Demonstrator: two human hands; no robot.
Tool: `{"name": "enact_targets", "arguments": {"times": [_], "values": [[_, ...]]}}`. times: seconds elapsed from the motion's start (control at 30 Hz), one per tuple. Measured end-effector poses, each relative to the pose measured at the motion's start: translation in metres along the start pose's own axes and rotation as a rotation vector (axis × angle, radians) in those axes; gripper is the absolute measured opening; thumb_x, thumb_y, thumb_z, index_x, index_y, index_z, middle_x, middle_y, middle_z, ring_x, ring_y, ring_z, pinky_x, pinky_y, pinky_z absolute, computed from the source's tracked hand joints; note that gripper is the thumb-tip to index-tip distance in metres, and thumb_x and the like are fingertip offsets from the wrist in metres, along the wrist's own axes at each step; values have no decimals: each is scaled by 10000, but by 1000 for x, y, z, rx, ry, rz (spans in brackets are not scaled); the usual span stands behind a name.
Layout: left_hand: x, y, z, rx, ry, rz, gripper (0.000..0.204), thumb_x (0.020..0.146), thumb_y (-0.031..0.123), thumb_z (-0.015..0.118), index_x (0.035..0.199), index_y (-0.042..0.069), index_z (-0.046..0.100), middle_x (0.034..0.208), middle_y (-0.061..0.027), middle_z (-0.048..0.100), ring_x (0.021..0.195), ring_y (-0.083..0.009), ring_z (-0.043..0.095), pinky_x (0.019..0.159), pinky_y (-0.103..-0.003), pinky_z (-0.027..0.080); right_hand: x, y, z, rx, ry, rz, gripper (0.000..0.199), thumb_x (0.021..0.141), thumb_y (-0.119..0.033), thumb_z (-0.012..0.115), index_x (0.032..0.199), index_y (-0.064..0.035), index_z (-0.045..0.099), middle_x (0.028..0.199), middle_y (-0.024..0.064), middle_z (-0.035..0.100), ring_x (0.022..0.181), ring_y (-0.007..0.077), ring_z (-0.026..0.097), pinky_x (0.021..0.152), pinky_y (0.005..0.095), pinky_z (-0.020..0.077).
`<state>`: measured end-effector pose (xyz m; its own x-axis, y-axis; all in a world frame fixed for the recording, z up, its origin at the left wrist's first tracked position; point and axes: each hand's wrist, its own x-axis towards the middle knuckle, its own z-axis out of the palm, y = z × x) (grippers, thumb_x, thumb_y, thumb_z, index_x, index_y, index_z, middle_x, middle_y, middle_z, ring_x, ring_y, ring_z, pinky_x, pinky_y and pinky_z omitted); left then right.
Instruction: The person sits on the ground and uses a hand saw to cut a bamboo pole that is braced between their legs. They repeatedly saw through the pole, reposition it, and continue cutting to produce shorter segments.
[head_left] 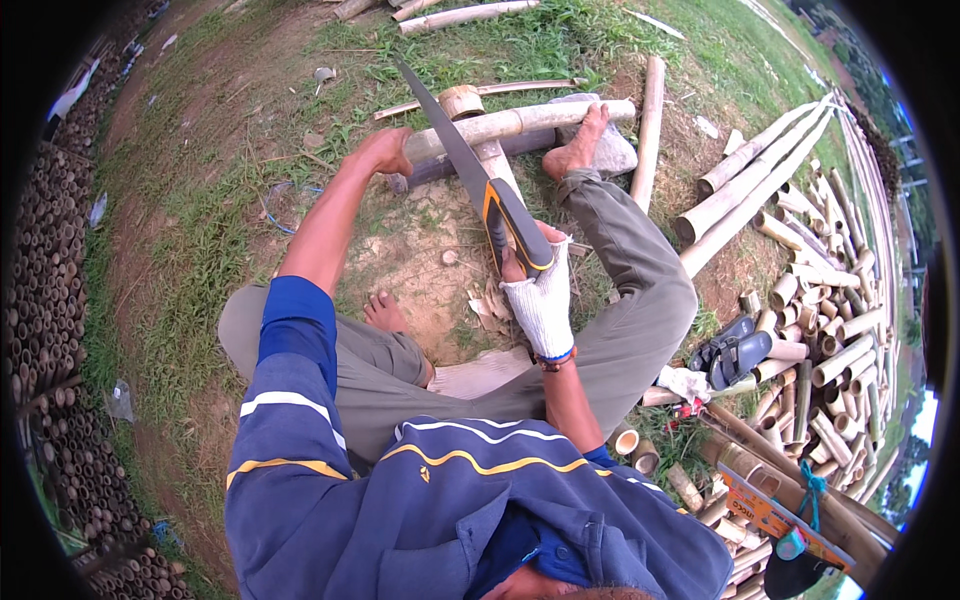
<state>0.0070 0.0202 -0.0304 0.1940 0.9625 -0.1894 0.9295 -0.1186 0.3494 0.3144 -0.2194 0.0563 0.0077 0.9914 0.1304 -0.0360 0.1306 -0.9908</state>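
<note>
My right hand, in a white glove with bare fingertips, is closed round the black and yellow handle of a hand saw. The saw's blade slants up and to the left, crossing over a bamboo pole; I cannot tell whether its teeth touch the bamboo. My bare left hand grips the pole's left end. Near the pole's right end my bare foot presses on it. Beneath lies a darker length of wood, and a short upright bamboo stump stands just behind the pole.
A grey stone sits under the pole's right end. One bamboo length lies beside it. To the right are long poles, a heap of cut bamboo pieces and black sandals. Stacked bamboo lines the far left.
</note>
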Motion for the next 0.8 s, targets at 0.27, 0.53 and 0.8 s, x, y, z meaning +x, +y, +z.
{"name": "enact_targets", "arguments": {"times": [0.27, 0.53, 0.8], "values": [[20, 6, -14, -53, -282, 19, 998, 686, 221, 880, 1564, -27, 474, 1300, -239, 725, 1202, -363, 700, 1050, -426, 555, 0, 14, 1, -69, 77, -30, 391, 986, -2, 680, 1342, -30, 519, 1118, 47, 605, 967, 99, 598, 867, 271, 513], [34, 19, -21, 12, -176, 20, 973, 705, 294, 867, 1529, -79, 509, 1307, -308, 703, 1206, -388, 699, 1057, -419, 560, 10, 29, 8, -46, 65, 5, 397, 983, 31, 671, 1348, -2, 519, 1157, 56, 620, 1015, 108, 617, 882, 262, 521], [56, 14, -19, 101, -170, -75, 978, 699, 436, 899, 1502, -18, 575, 1381, -260, 689, 1253, -368, 690, 1119, -421, 527, 18, 34, 2, 59, 28, 174, 378, 984, 45, 649, 1346, 1, 552, 1195, 43, 596, 1057, 92, 596, 906, 237, 496]]}}
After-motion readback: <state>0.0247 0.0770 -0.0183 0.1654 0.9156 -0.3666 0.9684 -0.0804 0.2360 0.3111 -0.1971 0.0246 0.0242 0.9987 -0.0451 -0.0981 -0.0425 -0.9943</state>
